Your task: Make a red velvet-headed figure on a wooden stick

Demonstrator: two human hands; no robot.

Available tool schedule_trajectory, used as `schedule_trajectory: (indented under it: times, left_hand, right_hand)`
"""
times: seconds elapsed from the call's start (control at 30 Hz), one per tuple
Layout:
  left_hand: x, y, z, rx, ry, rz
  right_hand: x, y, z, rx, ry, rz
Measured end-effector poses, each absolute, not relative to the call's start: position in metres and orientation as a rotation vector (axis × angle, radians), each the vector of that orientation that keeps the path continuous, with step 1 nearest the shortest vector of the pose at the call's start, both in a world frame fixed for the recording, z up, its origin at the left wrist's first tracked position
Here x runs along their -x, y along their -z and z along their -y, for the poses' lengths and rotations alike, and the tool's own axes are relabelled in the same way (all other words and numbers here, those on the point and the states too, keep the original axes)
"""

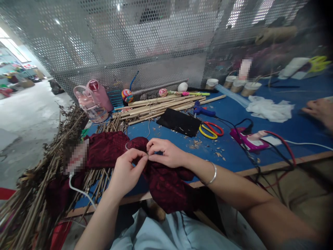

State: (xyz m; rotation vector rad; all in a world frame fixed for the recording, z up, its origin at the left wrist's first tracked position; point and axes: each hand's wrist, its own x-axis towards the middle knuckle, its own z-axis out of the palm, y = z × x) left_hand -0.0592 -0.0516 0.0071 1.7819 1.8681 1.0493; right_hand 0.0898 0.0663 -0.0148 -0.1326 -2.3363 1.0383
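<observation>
Burgundy cloth (pixel 168 191) droops over the near edge of the tabletop (pixel 225 146). Above it, the left hand (pixel 130 170) and right hand (pixel 170 152) pinch a tiny piece (pixel 147 154), too small to identify; the handwork looks unfinished, its remainder unclear.

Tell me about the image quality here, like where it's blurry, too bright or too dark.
In the head view, both the left hand and right hand look fairly sharp; in the head view, the twine spool and the co-worker's hand look blurred; in the head view, the window is washed out and the upper right corner goes dark.
</observation>
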Motion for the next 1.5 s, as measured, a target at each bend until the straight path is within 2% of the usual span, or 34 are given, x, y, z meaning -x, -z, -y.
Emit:
schedule_trajectory:
  times: [0.13,0.27,0.43,0.57,0.67,0.83,1.23,1.5]
  left_hand:
    - [0.073,-0.018,0.052,-2.109,-0.873,-2.130]
    - [0.081,-0.016,0.054,-2.033,-0.808,-2.323]
    - [0.070,0.020,0.059,-1.730,-1.010,-2.329]
    - [0.063,0.049,0.059,-1.258,-1.248,-1.967]
    - [0.058,0.058,0.054,-0.887,-1.414,-1.744]
    - [0.049,0.058,0.046,-0.658,-1.560,-1.747]
    - [0.055,0.064,0.046,-0.706,-1.575,-1.838]
    - [0.046,0.043,0.047,-1.190,-1.630,-1.820]
  right_hand:
    - [-0.096,0.015,-0.085,0.437,-1.320,2.388]
    - [-0.096,0.026,-0.099,0.768,-1.572,2.259]
    - [-0.084,0.034,-0.095,0.501,-2.296,1.316]
    - [-0.076,0.035,-0.093,0.454,-2.522,0.964]
    - [-0.073,0.037,-0.095,0.571,-2.512,0.904]
    - [-0.070,0.038,-0.097,0.658,-2.402,0.891]
    - [-0.074,0.037,-0.097,0.786,-2.314,0.940]
    - [-0.084,0.018,-0.097,0.582,-2.183,1.143]
